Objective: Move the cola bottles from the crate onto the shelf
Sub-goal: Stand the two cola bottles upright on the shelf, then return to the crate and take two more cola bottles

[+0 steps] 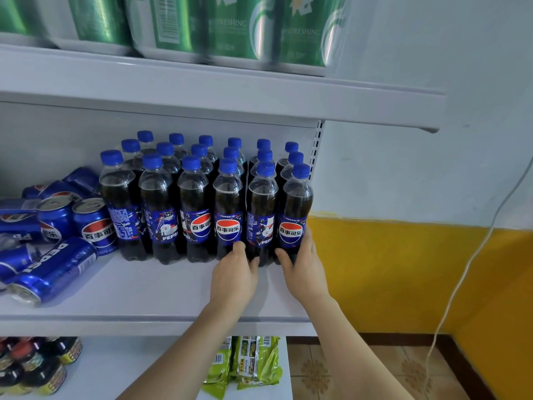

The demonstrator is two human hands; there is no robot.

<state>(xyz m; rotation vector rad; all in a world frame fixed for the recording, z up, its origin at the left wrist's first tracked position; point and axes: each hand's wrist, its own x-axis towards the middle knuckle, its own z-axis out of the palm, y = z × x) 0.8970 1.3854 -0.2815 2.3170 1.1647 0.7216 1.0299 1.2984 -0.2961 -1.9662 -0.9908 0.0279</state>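
**Blue caps fill the shelf**

Dark plastic cola bottles with blue caps (202, 197) stand in neat rows on the white metal shelf (144, 290). Your left hand (234, 280) and right hand (302, 269) each curl round a front bottle's base. No crate shows, so you cannot tell how many remain.

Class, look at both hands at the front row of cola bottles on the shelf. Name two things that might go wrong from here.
1. The bottles stand packed upright in rows; a hard push from the left hand or right hand might topple neighbours.
2. Loose cans lie on their sides beside the bottles; a jolt to the shelf might roll one off the front edge.
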